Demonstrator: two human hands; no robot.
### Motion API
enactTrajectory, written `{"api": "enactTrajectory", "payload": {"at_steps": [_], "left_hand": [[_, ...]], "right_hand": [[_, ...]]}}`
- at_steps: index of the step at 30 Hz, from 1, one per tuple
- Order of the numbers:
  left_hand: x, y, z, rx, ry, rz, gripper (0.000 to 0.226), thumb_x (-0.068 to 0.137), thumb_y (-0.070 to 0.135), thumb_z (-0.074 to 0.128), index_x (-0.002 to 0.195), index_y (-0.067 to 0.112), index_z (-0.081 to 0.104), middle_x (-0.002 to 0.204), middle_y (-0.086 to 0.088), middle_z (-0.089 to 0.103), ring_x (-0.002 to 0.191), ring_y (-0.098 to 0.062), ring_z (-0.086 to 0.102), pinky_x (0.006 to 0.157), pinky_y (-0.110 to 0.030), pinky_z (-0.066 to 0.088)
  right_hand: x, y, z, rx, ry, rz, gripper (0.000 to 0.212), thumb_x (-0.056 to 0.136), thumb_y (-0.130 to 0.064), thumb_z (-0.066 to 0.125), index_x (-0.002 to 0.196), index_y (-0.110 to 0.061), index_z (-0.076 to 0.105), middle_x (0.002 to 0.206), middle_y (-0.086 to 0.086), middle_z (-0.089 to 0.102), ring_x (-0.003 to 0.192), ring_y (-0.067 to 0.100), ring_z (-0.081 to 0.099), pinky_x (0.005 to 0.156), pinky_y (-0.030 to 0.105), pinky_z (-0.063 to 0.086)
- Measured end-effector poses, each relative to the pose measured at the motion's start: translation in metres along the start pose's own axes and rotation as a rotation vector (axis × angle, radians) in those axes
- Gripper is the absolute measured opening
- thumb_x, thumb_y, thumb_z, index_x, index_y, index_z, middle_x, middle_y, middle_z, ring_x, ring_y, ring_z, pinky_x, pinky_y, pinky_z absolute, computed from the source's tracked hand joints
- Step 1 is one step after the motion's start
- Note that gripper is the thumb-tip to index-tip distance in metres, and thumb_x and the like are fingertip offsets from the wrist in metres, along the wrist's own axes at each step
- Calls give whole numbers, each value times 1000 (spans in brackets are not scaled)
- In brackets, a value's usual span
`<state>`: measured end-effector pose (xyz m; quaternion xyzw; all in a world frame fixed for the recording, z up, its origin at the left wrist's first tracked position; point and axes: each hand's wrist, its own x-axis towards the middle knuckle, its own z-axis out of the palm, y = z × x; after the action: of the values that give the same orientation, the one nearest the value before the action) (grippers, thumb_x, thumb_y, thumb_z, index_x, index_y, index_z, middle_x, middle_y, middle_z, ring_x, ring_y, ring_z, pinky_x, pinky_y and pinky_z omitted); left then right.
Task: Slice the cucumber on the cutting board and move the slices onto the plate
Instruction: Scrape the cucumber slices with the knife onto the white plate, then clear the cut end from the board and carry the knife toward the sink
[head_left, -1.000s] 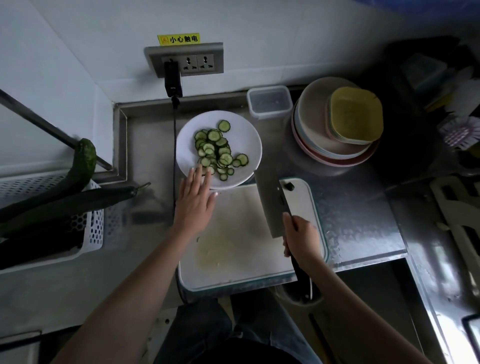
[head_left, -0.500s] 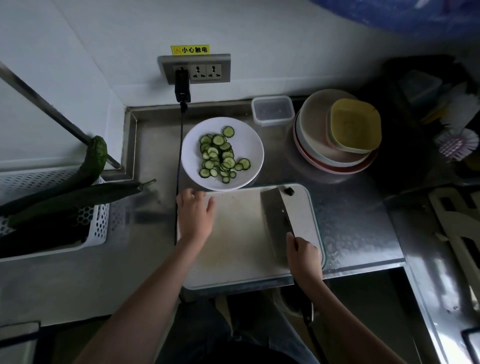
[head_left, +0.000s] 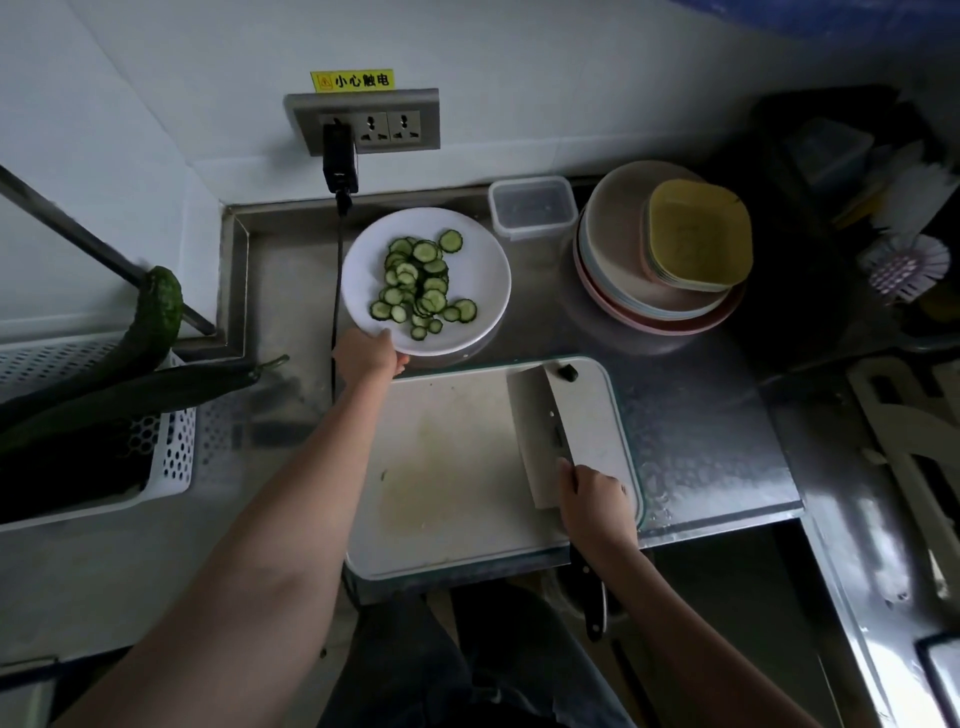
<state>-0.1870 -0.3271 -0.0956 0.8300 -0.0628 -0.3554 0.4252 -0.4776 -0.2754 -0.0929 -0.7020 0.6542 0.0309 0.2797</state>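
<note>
Nearest me, the right hand (head_left: 592, 499) has its grip closed round the handle of a cleaver (head_left: 540, 431), whose broad blade lies flat on the right side of the white cutting board (head_left: 447, 467) — the board's surface shows only faint stains. Just past the board's far-left corner, the left hand (head_left: 370, 356) grips the near rim of the white plate (head_left: 480, 283), fingers tucked under the edge. The cucumber slices (head_left: 418, 283) sit heaped on the plate. Further left, whole cucumbers (head_left: 145, 332) rest in a white basket (head_left: 174, 457) — and beyond the plate, stacked dishes (head_left: 660, 260) stand on the steel worktop (head_left: 701, 415).
</note>
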Motion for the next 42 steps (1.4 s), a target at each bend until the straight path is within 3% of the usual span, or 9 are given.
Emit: {"api": "enactTrajectory", "payload": {"at_steps": [5, 7, 10, 18, 22, 26, 34, 38, 42], "left_hand": [[-16, -12, 1, -44, 29, 15, 18, 95, 17, 50, 88, 1, 55, 67, -9, 61, 38, -13, 60, 48, -32, 56], [-26, -29, 5, 90, 72, 147, 22, 92, 22, 47, 88, 2, 57, 74, -10, 65, 50, -20, 64, 55, -40, 57], [-55, -49, 11, 321, 67, 395, 14, 89, 18, 51, 86, 6, 58, 80, -3, 61, 69, -18, 59, 58, -31, 46], [-95, -88, -13, 681, -54, 771, 18, 76, 6, 67, 89, 3, 55, 87, -12, 56, 64, -29, 56, 49, -28, 39], [-86, -97, -35, 650, 43, 684, 19, 74, 3, 66, 88, 2, 54, 91, -16, 54, 67, -34, 55, 53, -38, 48], [-81, -104, -58, 583, 188, 599, 18, 72, -6, 64, 87, -4, 54, 93, -25, 52, 68, -38, 54, 60, -39, 43], [-84, -113, -77, 592, 292, 612, 24, 64, -15, 62, 86, -6, 56, 90, -28, 52, 74, -43, 54, 64, -44, 45], [-86, -122, -84, 624, 211, 625, 30, 64, -17, 61, 92, -8, 56, 93, -28, 51, 74, -43, 53, 64, -44, 45], [-84, -120, -97, 684, 144, 608, 27, 70, -15, 60, 95, -6, 57, 98, -27, 53, 78, -43, 55, 66, -43, 44]], "right_hand": [[1, -13, -9, -199, -16, -57, 52, 100, -40, 22, 93, -8, 63, 93, 14, 69, 84, 34, 63, 72, 36, 44], [3, -17, -9, -229, -26, -57, 54, 100, -42, 20, 91, -9, 62, 92, 13, 69, 81, 32, 63, 69, 35, 42], [6, -22, -8, -265, -39, -55, 56, 100, -43, 17, 89, -11, 62, 90, 11, 69, 79, 31, 63, 73, 37, 49], [8, -17, -28, -161, -10, -277, 36, 98, -39, 35, 80, -13, 51, 84, 9, 64, 74, 32, 61, 58, 31, 33], [7, -1, -45, -131, 209, -358, 23, 95, -27, 49, 85, -7, 55, 83, 12, 61, 63, 36, 61, 50, 35, 42], [26, 10, -73, -5, 374, -137, 24, 97, -26, 40, 92, -8, 54, 95, 15, 59, 65, 35, 57, 56, 36, 44], [38, 8, -51, -311, 199, -214, 9, 91, -7, 48, 98, -10, 49, 99, 12, 58, 70, 35, 63, 57, 36, 46], [13, 23, -38, -445, 154, -434, 25, 72, -3, 74, 83, -12, 53, 73, 7, 57, 45, 31, 58, 32, 33, 42], [5, 12, -39, -277, 223, -342, 11, 87, -15, 62, 84, -11, 52, 78, 9, 59, 51, 34, 59, 41, 37, 47]]}}
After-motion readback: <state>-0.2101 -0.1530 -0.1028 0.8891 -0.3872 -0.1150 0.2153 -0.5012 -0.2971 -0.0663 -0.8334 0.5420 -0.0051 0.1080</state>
